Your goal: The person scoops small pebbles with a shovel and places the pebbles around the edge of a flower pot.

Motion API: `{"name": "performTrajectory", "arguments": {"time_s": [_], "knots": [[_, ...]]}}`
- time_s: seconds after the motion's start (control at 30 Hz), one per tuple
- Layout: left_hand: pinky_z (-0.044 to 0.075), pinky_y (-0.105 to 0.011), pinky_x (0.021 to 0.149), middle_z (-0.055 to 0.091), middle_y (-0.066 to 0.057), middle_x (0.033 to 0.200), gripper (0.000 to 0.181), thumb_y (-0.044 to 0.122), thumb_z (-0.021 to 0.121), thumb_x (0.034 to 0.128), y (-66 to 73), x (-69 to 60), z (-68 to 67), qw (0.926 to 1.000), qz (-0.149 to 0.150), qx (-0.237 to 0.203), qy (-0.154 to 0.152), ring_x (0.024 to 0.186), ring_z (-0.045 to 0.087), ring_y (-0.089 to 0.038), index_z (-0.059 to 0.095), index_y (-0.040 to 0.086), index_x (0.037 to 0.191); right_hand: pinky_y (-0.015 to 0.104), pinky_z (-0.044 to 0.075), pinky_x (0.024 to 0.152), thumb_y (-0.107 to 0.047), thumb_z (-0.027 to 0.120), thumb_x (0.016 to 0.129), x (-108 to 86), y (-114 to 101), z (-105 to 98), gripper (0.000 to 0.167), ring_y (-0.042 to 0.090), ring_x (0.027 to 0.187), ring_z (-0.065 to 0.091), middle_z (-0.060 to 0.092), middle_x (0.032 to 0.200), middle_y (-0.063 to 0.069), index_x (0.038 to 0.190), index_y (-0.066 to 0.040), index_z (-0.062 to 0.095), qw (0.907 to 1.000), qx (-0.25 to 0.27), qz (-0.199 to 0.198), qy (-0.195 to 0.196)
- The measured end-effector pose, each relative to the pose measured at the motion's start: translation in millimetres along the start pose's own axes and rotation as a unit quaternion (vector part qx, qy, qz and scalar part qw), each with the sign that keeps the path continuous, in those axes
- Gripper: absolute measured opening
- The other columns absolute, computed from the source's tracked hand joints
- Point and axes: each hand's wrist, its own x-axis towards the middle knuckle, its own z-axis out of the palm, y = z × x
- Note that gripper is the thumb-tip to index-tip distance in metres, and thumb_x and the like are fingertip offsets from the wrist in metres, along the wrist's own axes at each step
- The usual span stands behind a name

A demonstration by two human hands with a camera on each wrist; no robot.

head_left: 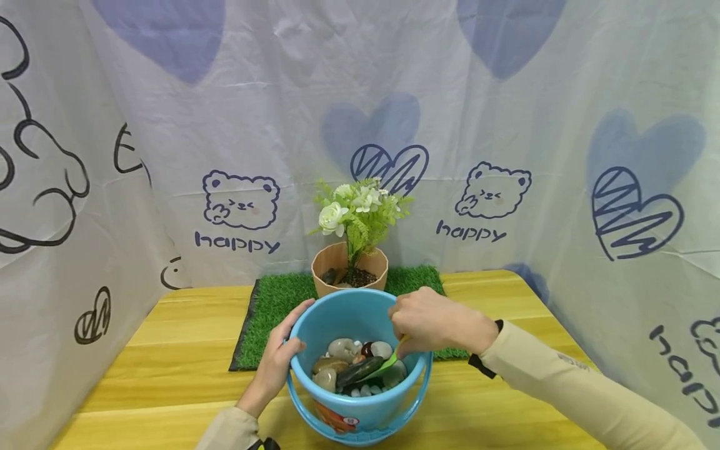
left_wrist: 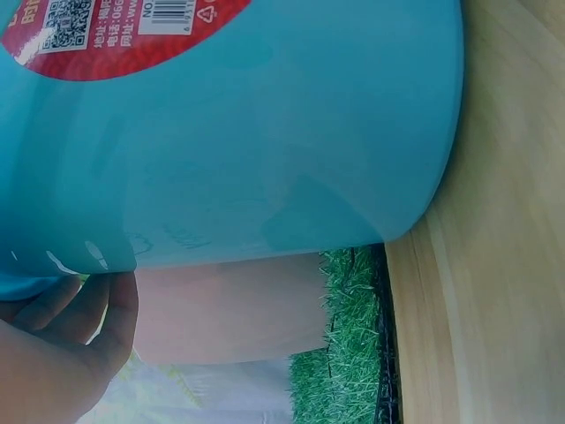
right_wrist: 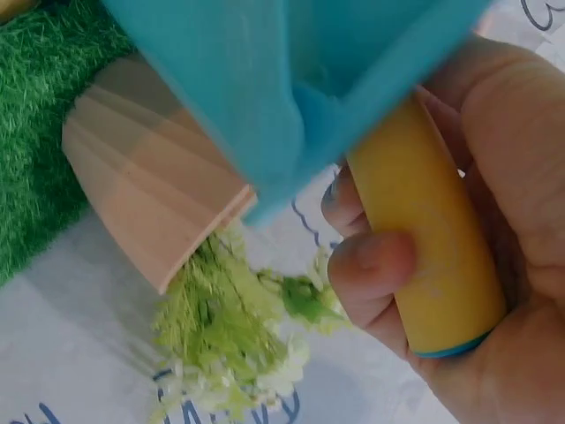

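Note:
A blue bucket (head_left: 351,312) stands on the table with several smooth stones (head_left: 341,348) of different colours inside. My left hand (head_left: 277,361) grips its left rim, thumb over the edge, and in the left wrist view the fingers (left_wrist: 119,322) press its outer wall. My right hand (head_left: 430,319) reaches over the right rim and holds a small toy shovel, its yellow handle (right_wrist: 433,256) wrapped by curled fingers. The shovel's green blade (head_left: 388,367) slants down among the stones, touching a long dark stone (head_left: 359,371); its tip is hidden.
Behind the bucket, a tan flowerpot (head_left: 322,265) with white flowers and green leaves (head_left: 362,212) stands on a mat of artificial grass (head_left: 272,312). The wooden table (head_left: 185,350) is bounded by a printed white cloth (head_left: 270,112). The bucket's handle (head_left: 360,437) hangs down in front.

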Motion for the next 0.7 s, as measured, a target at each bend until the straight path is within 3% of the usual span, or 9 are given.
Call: {"name": "performTrajectory", "arguments": {"time_s": [0.37, 0.7], "knots": [[0.054, -0.041, 0.086, 0.050, -0.018, 0.144, 0.072, 0.004, 0.042, 0.0798, 0.4, 0.9, 0.0, 1.0000, 0.006, 0.000, 0.000, 0.123, 0.056, -0.041, 0.040, 0.020, 0.150, 0.019, 0.028, 0.047, -0.049, 0.076, 0.075, -1.8, -3.1, 6.8, 0.029, 0.007, 0.066, 0.044, 0.055, 0.071, -0.013, 0.060, -0.027, 0.064, 0.9976, -0.036, -0.030, 0.051], [0.053, -0.041, 0.087, 0.051, -0.018, 0.144, 0.072, 0.004, 0.042, 0.0798, -1.1, -0.6, 0.8, 1.0000, 0.005, 0.002, 0.000, 0.122, 0.056, -0.041, 0.041, 0.023, 0.149, 0.018, 0.024, 0.048, -0.050, 0.073, 0.077, -6.2, -3.0, 10.1, 0.027, 0.007, 0.063, 0.038, 0.051, 0.069, -0.012, 0.064, -0.027, 0.069, 0.9955, -0.023, -0.042, 0.082]]}}
